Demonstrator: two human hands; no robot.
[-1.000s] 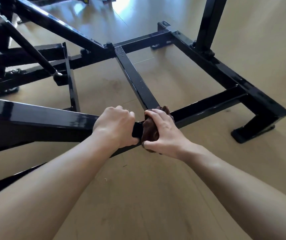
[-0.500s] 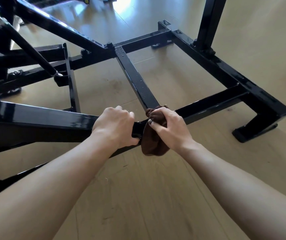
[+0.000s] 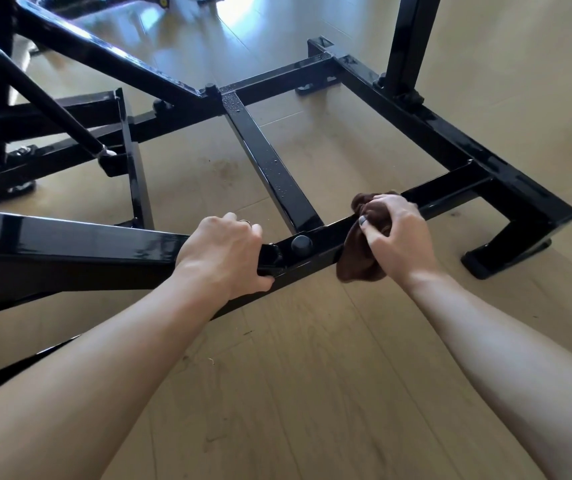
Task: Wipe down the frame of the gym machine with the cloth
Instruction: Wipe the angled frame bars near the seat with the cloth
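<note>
The gym machine frame is glossy black steel tubing lying low over the floor. My left hand grips the near crossbar just left of a round black bolt cap. My right hand holds a bunched dark brown cloth wrapped over the same crossbar, to the right of where the centre bar joins it. Water droplets sit on the centre bar.
Light wooden floor surrounds the frame. A black upright post rises at the back right, and a frame foot stands at the right. More black bars and a diagonal strut crowd the left.
My right hand has slid the cloth to the right along the crossbar, uncovering the bolt cap and the joint. My left hand has kept its grip in place.
</note>
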